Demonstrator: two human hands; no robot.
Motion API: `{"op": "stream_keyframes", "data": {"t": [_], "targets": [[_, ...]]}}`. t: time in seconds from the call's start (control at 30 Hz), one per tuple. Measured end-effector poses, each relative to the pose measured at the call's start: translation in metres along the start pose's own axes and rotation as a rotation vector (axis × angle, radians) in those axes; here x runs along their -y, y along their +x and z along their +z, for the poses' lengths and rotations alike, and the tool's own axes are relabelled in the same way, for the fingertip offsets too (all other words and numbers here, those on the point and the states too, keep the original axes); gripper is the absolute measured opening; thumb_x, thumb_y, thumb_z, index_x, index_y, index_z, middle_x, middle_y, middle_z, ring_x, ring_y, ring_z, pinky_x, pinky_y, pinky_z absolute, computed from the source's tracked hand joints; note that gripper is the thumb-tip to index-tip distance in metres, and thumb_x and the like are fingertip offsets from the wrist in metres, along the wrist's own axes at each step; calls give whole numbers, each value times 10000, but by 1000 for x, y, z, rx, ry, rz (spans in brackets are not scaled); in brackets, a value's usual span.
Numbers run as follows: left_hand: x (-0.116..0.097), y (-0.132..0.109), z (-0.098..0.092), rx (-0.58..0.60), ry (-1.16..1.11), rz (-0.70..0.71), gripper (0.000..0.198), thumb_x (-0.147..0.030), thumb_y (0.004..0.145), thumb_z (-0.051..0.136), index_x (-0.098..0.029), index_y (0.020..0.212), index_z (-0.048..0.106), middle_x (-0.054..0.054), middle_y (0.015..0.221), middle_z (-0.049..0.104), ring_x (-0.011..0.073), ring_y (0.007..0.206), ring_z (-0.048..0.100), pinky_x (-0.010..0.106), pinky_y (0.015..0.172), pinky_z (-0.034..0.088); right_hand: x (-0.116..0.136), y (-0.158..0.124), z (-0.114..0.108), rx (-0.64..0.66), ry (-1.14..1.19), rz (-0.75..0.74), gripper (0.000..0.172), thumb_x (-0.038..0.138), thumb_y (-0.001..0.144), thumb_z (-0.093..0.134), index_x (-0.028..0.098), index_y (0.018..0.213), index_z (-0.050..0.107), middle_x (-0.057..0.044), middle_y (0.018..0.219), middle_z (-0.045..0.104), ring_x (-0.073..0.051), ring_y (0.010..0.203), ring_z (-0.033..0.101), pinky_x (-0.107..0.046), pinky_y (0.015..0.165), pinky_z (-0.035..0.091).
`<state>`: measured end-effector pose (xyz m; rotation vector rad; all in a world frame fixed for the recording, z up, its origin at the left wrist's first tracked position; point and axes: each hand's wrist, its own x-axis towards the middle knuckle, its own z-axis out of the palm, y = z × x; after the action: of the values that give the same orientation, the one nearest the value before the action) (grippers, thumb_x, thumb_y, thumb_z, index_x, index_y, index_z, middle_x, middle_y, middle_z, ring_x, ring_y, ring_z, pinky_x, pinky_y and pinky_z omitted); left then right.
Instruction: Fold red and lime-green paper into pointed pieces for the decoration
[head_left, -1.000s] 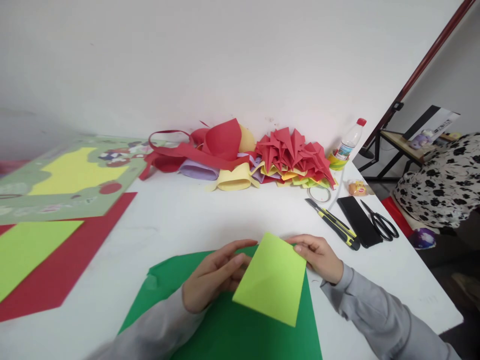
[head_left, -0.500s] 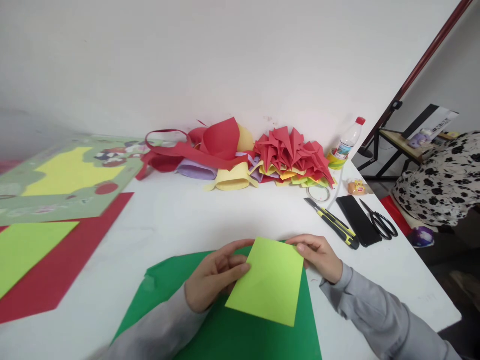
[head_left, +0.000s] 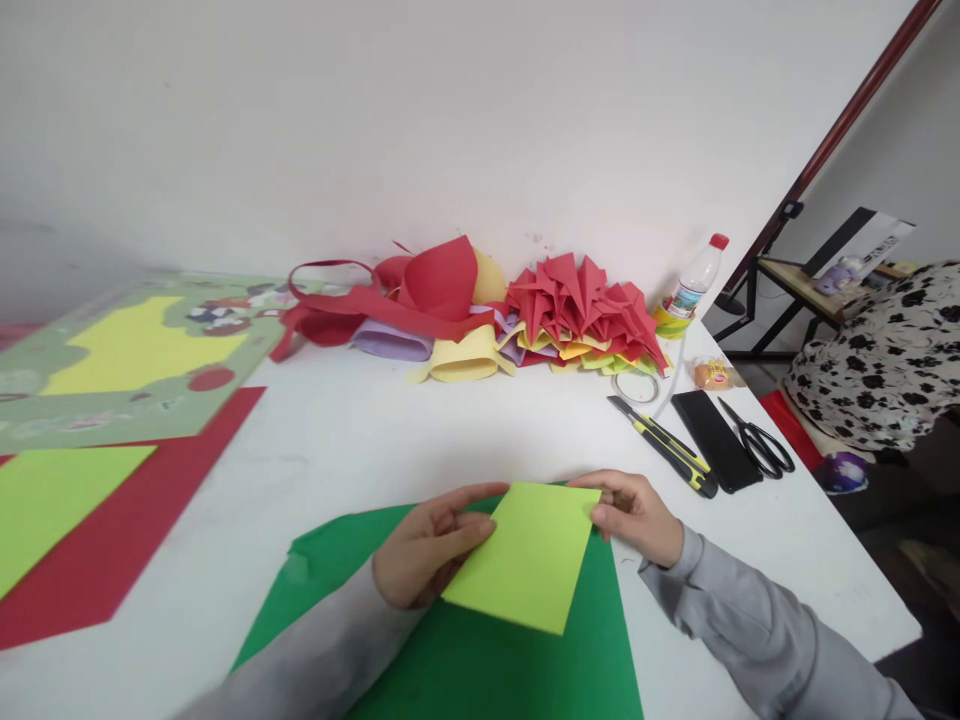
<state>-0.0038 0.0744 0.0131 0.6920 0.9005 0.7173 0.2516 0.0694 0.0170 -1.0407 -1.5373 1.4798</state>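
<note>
A yellow-green paper square (head_left: 529, 560) is held tilted above a large green sheet (head_left: 480, 670) on the white table (head_left: 360, 430). My left hand (head_left: 435, 543) pinches its left edge between thumb and fingers. At the paper's upper right corner, my right hand (head_left: 634, 515) has its thumb and fingers closed on it. Parts of the fingers of both hands are hidden behind the paper.
Red folded papers (head_left: 581, 305) and rolled coloured paper (head_left: 442, 285) lie by the wall. Rightward are a bottle (head_left: 686, 290), tape roll (head_left: 635, 388), cutter (head_left: 667, 448), black case (head_left: 716, 440) and scissors (head_left: 759, 440). A person in patterned clothing (head_left: 885, 350) is beyond.
The yellow-green paper has shifted slightly left, its lower edge now higher and further left. Both hands still hold it, and the right thumb sits nearer its corner.
</note>
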Motion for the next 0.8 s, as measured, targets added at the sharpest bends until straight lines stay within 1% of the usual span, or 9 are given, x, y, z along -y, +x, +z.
{"op": "stream_keyframes", "data": {"t": [0.13, 0.27, 0.43, 0.53, 0.6, 0.63, 0.7, 0.77, 0.8], "targets": [[3, 0, 0, -8, 9, 45, 639, -388, 587, 853, -157, 1132, 612, -30, 583, 642, 124, 536, 603, 215, 512, 425, 1, 2, 0, -10, -4, -4, 543, 612, 781, 645, 148, 1062, 674, 36, 572, 552, -76, 456, 470, -206, 445, 418], [5, 1, -1, 18, 25, 45, 647, -393, 602, 842, -161, 1156, 602, -58, 534, 577, 94, 463, 542, 198, 454, 384, -3, 3, 1, -38, -3, 14, 582, 663, 821, 557, 128, 1021, 670, 43, 539, 533, -73, 430, 461, -211, 443, 402], [4, -2, 4, 91, 57, 14, 627, -451, 651, 794, -178, 1167, 566, -12, 604, 653, 159, 465, 602, 260, 445, 444, -6, 4, 2, -68, 11, 26, 597, 682, 837, 514, 125, 994, 662, 51, 507, 520, -72, 410, 458, -208, 443, 380], [3, -4, 7, 41, 70, 46, 658, -423, 609, 833, -182, 1160, 567, -46, 572, 614, 131, 475, 589, 210, 427, 404, -3, 4, 3, -86, 20, 27, 575, 679, 834, 521, 130, 939, 660, 30, 547, 552, -83, 437, 492, -214, 452, 395], [3, -5, 10, -21, 85, 86, 755, -421, 578, 852, -191, 1221, 530, -48, 602, 619, 130, 518, 598, 198, 437, 413, -1, 4, 3, -101, 34, 12, 557, 673, 825, 541, 134, 909, 656, 22, 568, 562, -89, 458, 501, -223, 467, 412], [3, -6, 12, -51, 102, 111, 825, -435, 579, 848, -202, 1282, 484, -39, 633, 636, 141, 548, 612, 209, 457, 443, -1, 4, 4, -112, 46, 2, 549, 667, 813, 566, 138, 929, 654, 22, 583, 563, -89, 467, 498, -227, 474, 417], [4, -9, 16, -89, 154, 177, 946, -470, 617, 813, -230, 1405, 346, -25, 684, 664, 165, 595, 632, 252, 506, 503, -1, 3, 5, -145, 81, -21, 553, 641, 773, 637, 157, 1040, 640, 29, 628, 558, -83, 482, 482, -227, 474, 414], [6, -11, 20, -105, 216, 256, 950, -468, 679, 765, -254, 1455, 260, -25, 705, 669, 170, 609, 634, 272, 535, 527, -1, 2, 6, -177, 95, -48, 568, 593, 756, 687, 183, 1141, 612, 31, 685, 543, -79, 503, 472, -223, 472, 405], [9, -13, 21, -111, 248, 301, 888, -461, 710, 738, -260, 1447, 285, -21, 725, 672, 168, 612, 632, 271, 540, 528, -1, 1, 7, -195, 83, -67, 550, 566, 769, 688, 191, 1163, 607, 32, 695, 527, -79, 511, 466, -222, 473, 399]]}}
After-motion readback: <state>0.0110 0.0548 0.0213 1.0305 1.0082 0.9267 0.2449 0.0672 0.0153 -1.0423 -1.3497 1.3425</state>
